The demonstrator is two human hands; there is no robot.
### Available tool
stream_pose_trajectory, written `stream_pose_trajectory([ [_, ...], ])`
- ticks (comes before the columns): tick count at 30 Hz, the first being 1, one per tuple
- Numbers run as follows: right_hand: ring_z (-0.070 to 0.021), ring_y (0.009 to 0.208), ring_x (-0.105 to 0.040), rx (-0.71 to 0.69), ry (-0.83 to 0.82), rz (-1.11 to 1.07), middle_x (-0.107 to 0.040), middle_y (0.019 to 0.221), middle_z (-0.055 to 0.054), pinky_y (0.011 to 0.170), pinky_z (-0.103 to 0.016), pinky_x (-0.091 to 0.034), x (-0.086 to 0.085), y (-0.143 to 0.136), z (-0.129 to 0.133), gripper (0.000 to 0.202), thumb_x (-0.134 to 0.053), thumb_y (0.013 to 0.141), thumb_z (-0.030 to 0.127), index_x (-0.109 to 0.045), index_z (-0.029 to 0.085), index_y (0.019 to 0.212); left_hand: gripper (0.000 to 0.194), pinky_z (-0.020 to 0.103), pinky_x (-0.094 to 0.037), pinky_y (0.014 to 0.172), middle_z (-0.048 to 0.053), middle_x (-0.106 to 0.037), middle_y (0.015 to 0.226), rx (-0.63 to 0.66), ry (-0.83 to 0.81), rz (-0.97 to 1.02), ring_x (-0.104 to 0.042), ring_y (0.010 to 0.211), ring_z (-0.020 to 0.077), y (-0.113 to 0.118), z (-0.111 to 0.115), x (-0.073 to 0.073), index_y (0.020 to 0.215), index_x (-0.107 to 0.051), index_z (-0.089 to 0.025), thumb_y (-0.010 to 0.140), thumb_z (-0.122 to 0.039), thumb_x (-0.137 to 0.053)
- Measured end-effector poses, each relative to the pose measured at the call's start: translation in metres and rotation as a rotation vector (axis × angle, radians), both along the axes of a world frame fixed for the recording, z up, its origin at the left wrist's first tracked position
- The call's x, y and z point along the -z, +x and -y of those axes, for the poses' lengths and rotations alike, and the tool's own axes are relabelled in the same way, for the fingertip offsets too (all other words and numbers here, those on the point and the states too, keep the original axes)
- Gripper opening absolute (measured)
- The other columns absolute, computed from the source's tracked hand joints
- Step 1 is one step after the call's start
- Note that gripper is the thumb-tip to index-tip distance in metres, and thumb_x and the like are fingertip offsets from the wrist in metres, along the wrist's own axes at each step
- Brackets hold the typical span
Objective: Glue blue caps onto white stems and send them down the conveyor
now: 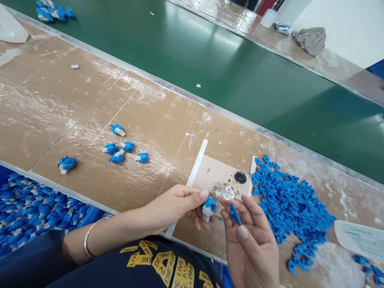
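My left hand [192, 206] pinches a small blue-and-white plastic part [208, 207], its white stub pointing down. Close beside it, my right hand [250, 236] holds a thin blue plastic piece [235, 215] between thumb and fingers. The two parts are apart. Behind the hands lies a taped-down cardboard pad [214, 170] with a wet, glossy patch and a round black cap [240, 177]. A heap of loose blue plastic pieces [292, 200] spreads to the right of the pad.
Several blue-and-white parts [117, 156] lie on the brown worktop [168, 120] at left. A bin [39, 208] full of similar parts stands lower left. Beyond runs a green conveyor belt [186, 52] carrying more parts. A white bottle [360, 240] lies at right.
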State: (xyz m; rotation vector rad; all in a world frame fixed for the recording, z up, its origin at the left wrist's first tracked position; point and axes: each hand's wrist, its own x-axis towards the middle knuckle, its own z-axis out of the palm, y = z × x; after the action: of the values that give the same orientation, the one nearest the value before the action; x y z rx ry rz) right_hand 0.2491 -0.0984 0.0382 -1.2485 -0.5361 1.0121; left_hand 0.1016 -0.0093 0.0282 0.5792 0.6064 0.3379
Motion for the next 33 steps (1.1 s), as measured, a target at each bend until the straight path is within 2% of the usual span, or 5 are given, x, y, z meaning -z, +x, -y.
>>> stream_pose_trajectory([
  [10, -0.0191, 0.086, -0.073, -0.084, 0.029, 0.089, -0.074, 0.100, -0.003, 0.063, -0.027, -0.062, 0.002, -0.010, 0.000, 0.036, -0.076, 0.081, 0.022, -0.067, 0.031, 0.114, 0.050, 0.022, -0.048, 0.058, 0.005, -0.066, 0.070, -0.028, -0.024, 0.054, -0.062, 0.063, 0.0123, 0.005, 0.003, 0.001, 0.076, -0.068, -0.010, 0.077, -0.060, -0.072],
  [17, -0.0174, 0.086, -0.071, -0.053, -0.021, 0.273, -0.073, 0.103, -0.004, 0.070, -0.028, -0.061, 0.008, -0.013, 0.003, 0.042, -0.075, 0.080, 0.017, -0.062, 0.029, 0.118, 0.048, 0.023, -0.047, 0.062, 0.005, -0.065, 0.073, -0.030, 0.055, 0.043, -0.058, 0.062, 0.0106, 0.004, 0.004, 0.000, 0.078, -0.071, -0.011, 0.083, -0.058, -0.067],
  [21, -0.0162, 0.094, -0.069, -0.014, -0.022, 0.420, -0.072, 0.105, -0.002, 0.081, -0.028, -0.057, 0.011, -0.018, 0.002, 0.041, -0.075, 0.080, 0.017, -0.062, 0.029, 0.117, 0.048, 0.022, -0.048, 0.063, 0.005, -0.065, 0.072, -0.038, 0.043, 0.024, -0.059, 0.062, 0.0106, 0.004, 0.004, 0.003, 0.081, -0.072, -0.011, 0.085, -0.057, -0.065],
  [26, -0.0177, 0.091, -0.066, 0.016, -0.007, 0.629, -0.070, 0.105, -0.005, 0.078, -0.031, -0.056, 0.018, -0.024, 0.002, 0.036, -0.072, 0.083, 0.022, -0.061, 0.025, 0.117, 0.048, 0.023, -0.050, 0.063, 0.006, -0.066, 0.075, -0.058, 0.023, -0.008, -0.060, 0.063, 0.0115, 0.003, 0.006, 0.007, 0.086, -0.071, -0.010, 0.084, -0.058, -0.065],
  [33, -0.0208, 0.105, -0.063, -0.123, 0.060, 0.908, -0.065, 0.114, -0.007, 0.091, -0.040, -0.055, 0.026, -0.023, 0.001, 0.034, -0.062, 0.090, 0.019, -0.056, 0.026, 0.123, 0.028, 0.020, -0.046, 0.062, 0.002, -0.067, 0.072, 0.030, 0.097, -0.047, -0.060, 0.062, 0.0098, -0.001, 0.002, 0.007, 0.086, -0.070, -0.013, 0.078, -0.039, -0.076],
])
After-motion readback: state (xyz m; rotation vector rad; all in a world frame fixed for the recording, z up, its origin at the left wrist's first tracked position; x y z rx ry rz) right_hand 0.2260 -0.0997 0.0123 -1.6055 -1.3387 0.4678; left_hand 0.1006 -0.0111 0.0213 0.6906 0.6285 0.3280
